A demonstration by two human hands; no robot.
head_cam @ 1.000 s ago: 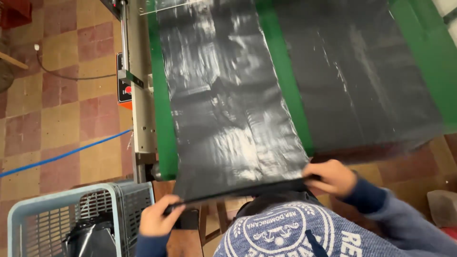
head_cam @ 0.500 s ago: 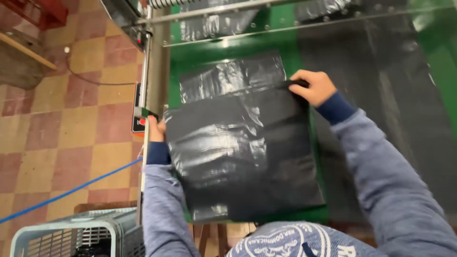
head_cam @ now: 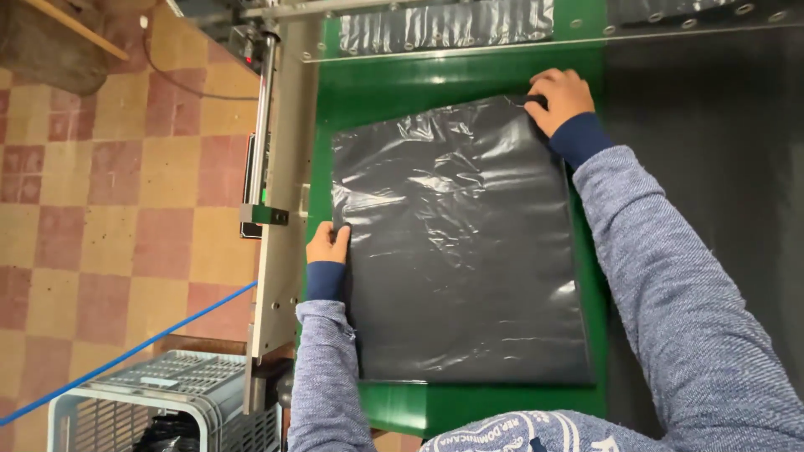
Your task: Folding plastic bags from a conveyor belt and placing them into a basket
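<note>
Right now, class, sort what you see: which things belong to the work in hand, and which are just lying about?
In use:
- black plastic sheet, flat on the green table
- left hand at its left edge
- right hand at its top right corner

Lying about:
- pale crate
- blue line on the tiled floor

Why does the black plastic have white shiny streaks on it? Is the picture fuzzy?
In the head view, the crinkled black plastic sheet catches overhead light, so its wrinkles show pale glare streaks. The glossy green table top also shows small bright spots. The left hand and right hand look sharp, with no blur; the far right side is dim.
</note>
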